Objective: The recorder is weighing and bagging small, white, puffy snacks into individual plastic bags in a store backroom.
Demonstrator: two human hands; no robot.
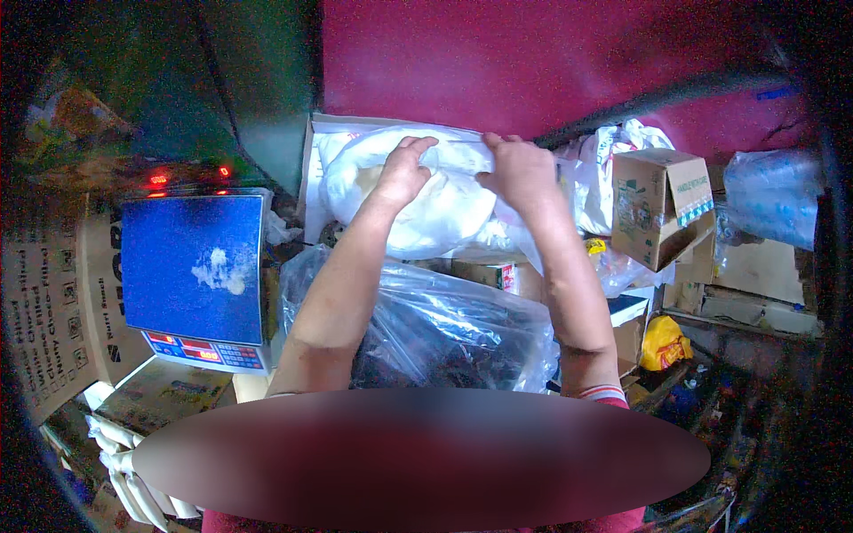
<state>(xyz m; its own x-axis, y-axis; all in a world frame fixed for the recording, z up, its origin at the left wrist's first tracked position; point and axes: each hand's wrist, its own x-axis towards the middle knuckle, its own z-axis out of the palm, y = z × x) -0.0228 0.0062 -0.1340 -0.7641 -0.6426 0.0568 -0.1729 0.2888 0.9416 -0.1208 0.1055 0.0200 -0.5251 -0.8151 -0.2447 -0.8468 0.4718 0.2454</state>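
Observation:
A white plastic bag (444,218) lies bunched and full inside a pale open carton (313,169), and a whitish mass shows through it. Over the bag's left part is my left hand (407,174), its thumb and fingers apart and pointing inward. My right hand (522,171) is over the bag's right part, thumb and fingertips spread toward the left hand. Both hands seem to touch the plastic, though the exact contact is hard to see. Nearer to me, between my forearms, a large clear plastic bag (453,324) lies crumpled.
A blue-topped digital scale (178,266) with a white smear stands left beside a large printed carton (98,293). At right are a small open cardboard box (657,204), white bags (593,178), a clear bottle-like bundle (773,195) and a yellow bag (665,345). A magenta wall (498,62) rises behind.

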